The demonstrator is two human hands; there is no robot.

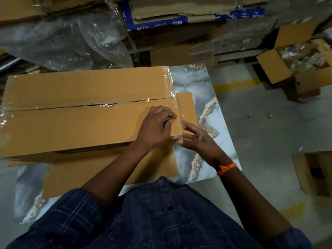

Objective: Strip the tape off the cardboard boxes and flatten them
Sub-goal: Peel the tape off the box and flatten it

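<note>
- A long, flat brown cardboard box (80, 105) lies on its side on a grey-and-gold marble-patterned sheet (197, 78) spread over a concrete floor, straight in front of the person.
- Glossy clear tape (171, 81) wraps the box's right end. More of it runs along the centre seam, which is partly split.
- The left hand (156, 126) rests on the box top near the right end. Its grip is curled, with fingertips and thumb seeming to pinch the tape's edge.
- The right hand (197, 139), with an orange woven wristband (226, 168), hovers at the near right corner. Its fingers are spread and straight, and the tips touch the tape there.
- Judged handling: the box looks light and stiff but dents easily. The tape is thin, slippery and clingy, and it tends to tear into slivers.
- The best hold is probably a lifted tape corner, peeled low along the strip while the other palm presses the flap flat.
- Crumpled clear plastic wrap (62, 42) lies behind.
</note>
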